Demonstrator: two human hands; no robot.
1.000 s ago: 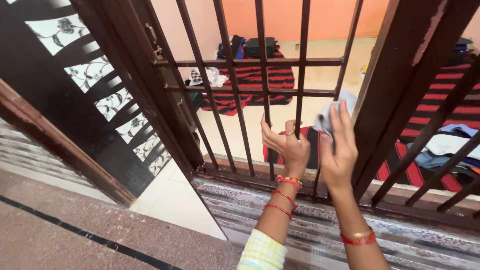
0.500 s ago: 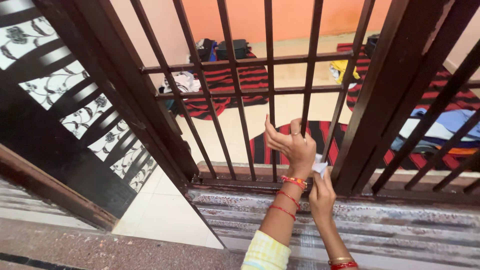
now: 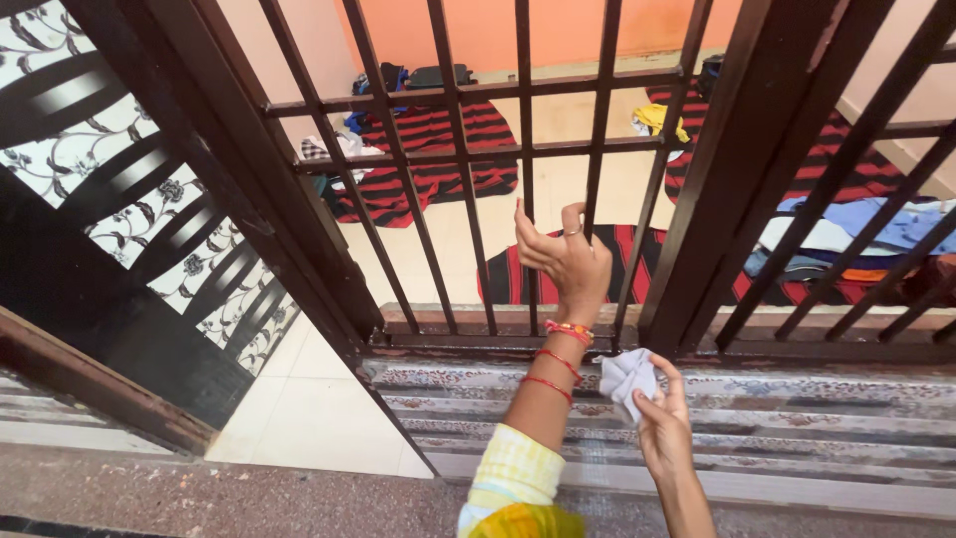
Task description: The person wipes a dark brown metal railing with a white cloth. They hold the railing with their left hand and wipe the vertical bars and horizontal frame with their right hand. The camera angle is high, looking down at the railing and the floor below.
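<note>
The white cloth (image 3: 625,379) sits bunched low at the foot of the dark metal grille (image 3: 597,179), just above the patterned step (image 3: 797,418). The right hand (image 3: 662,428) pinches it closed in the fingertips. The left hand (image 3: 563,261) is half open, fingers curled near a vertical bar, gripping nothing. Wiping here likely works best with the cloth wrapped around each bar base.
</note>
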